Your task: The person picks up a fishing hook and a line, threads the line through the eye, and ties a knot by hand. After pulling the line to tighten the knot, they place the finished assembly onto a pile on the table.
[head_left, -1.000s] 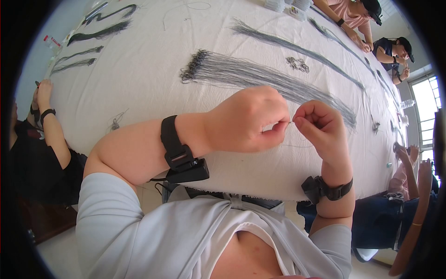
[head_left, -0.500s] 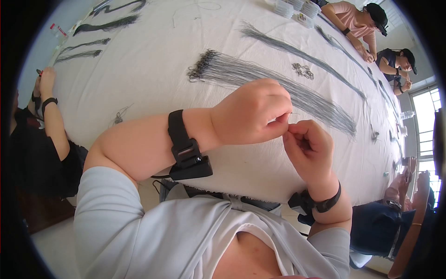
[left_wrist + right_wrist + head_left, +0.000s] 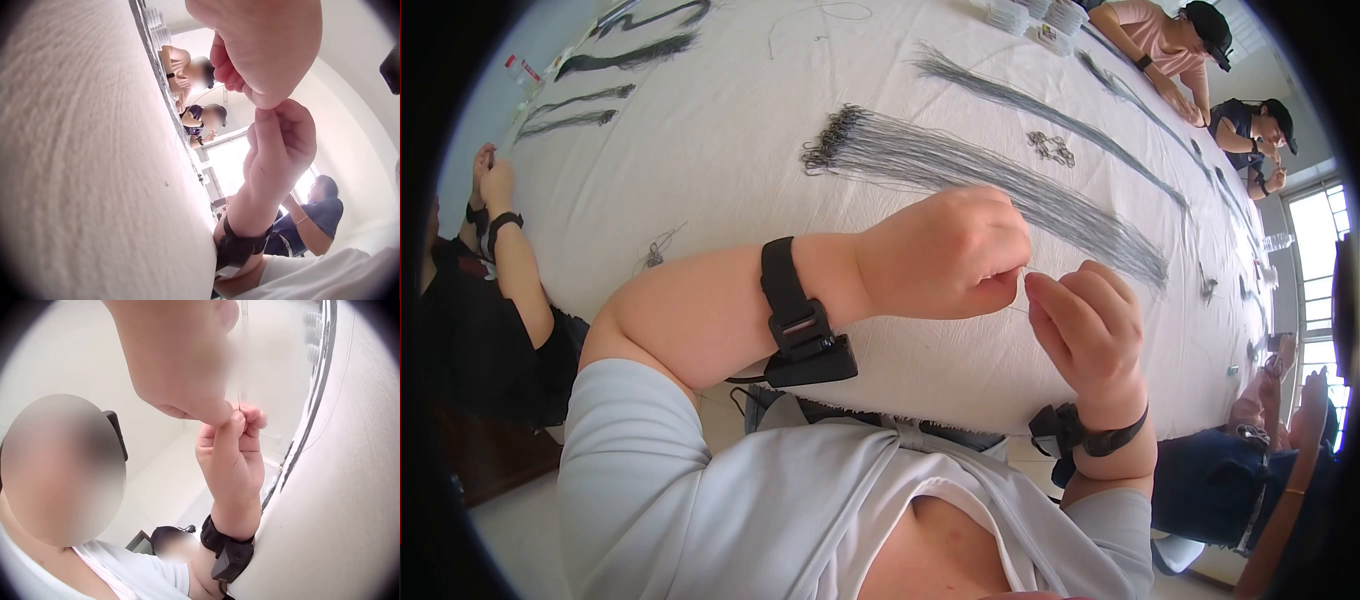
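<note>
My left hand (image 3: 945,255) pinches a thin strand between thumb and curled fingers, palm down over the near side of the table. In the left wrist view, the pale strand (image 3: 215,89) arcs out from that hand; a short dark end (image 3: 239,403) pokes above its fingertips in the right wrist view. My right hand (image 3: 1090,325) is close beside it, thumb and forefinger pinched together at the same strand, fingertips right at the left ones. What lies inside the pinches is hidden. Beyond both hands lies a spread bundle of fine grey strands (image 3: 1000,180) with dark looped ends.
The white cloth-covered table (image 3: 730,180) bears another grey bundle (image 3: 1050,125), a cluster of small dark loops (image 3: 1051,149) and a tangled strand (image 3: 658,248). Dark bundles (image 3: 628,54) lie far left, clear plastic boxes (image 3: 1030,18) at the back. Several people sit around the table.
My right hand first came in against the left fingertips, then rolled over and shifted slightly right, its knuckles now turned up. The left hand has stayed nearly in place, dipping slightly.
</note>
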Motion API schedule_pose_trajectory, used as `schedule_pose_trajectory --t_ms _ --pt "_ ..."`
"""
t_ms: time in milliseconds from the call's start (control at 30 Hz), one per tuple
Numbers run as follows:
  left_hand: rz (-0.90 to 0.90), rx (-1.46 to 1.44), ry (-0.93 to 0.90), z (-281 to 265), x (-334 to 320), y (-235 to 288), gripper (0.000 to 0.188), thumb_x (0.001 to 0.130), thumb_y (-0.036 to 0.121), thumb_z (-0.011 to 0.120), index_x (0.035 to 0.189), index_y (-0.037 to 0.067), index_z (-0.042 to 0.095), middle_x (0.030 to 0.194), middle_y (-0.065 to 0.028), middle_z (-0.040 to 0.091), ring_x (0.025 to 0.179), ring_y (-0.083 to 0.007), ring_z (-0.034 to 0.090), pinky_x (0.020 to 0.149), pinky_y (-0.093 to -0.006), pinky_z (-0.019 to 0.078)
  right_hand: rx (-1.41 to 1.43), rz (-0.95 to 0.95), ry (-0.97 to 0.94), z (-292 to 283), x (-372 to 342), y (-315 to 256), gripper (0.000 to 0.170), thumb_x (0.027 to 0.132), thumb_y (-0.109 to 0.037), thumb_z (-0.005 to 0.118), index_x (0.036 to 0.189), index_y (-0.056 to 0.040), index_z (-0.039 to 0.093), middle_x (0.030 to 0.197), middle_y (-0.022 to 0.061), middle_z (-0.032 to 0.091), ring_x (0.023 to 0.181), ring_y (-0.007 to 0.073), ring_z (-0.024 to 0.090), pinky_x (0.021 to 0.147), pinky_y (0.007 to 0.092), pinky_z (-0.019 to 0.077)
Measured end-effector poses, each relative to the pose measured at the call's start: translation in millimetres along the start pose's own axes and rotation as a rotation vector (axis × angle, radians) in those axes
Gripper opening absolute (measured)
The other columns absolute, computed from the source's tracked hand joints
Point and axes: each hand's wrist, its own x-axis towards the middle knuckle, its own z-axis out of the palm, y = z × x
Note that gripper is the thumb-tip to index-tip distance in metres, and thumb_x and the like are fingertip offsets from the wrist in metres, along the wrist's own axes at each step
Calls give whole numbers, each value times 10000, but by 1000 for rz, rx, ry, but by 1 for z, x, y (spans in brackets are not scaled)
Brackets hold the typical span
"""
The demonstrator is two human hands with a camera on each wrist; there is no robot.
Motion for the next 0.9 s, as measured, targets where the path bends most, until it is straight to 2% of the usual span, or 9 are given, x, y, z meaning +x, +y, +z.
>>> schedule_pose_trajectory --t_ms 133,233,267,367,467,567,667,900 --pt "-7 -55 -37 0 0 3 145 662 -41 648 759 31 568 785 -83 596 726 -265 572 637 -343 479 70 79 64 -3 1 8 225 650 89 706 841 11 618 662 52 533 555 176 513 478 269 407" --pt "-86 -160 -59 -3 1 9 136 686 -41 641 791 30 591 805 -88 611 731 -252 586 639 -332 485 367 466 84 -2 -2 10 156 711 93 695 807 2 613 692 44 581 608 107 543 518 214 418" --pt "-122 -203 -64 -4 1 11 134 695 -40 638 802 30 598 810 -88 615 731 -247 589 638 -327 486 496 536 88 1 -5 16 148 736 91 694 802 -11 609 716 29 600 633 54 538 541 179 416" --pt "-177 -287 41 -5 0 12 124 719 -36 637 817 34 608 819 -89 625 718 -231 596 637 -310 487 876 704 212 22 -11 21 156 729 95 693 806 -15 613 727 14 605 606 45 523 524 178 404" --pt "-131 -96 209 -8 3 7 132 723 -43 644 823 37 610 823 -87 633 710 -226 598 632 -298 486 716 598 172 26 -12 19 159 727 97 689 818 -11 615 697 25 586 565 58 510 503 177 398" --pt "-67 -64 185 -4 1 2 149 712 -52 654 825 35 610 816 -86 633 705 -225 598 624 -301 485 497 412 54 19 -11 10 161 725 86 692 828 -11 615 667 44 574 546 76 511 482 191 385" --pt "-16 -18 233 0 1 1 165 698 -62 659 822 33 605 813 -83 628 696 -231 588 607 -305 480 396 352 84 19 -5 0 167 707 77 693 826 -6 611 651 56 572 515 120 511 448 245 376" --pt "-4 43 20 -3 1 1 176 663 -53 660 789 34 573 816 -78 592 757 -265 575 668 -337 477 90 89 71 9 -3 -2 233 629 86 692 822 -6 600 657 72 549 532 217 510 478 309 418"
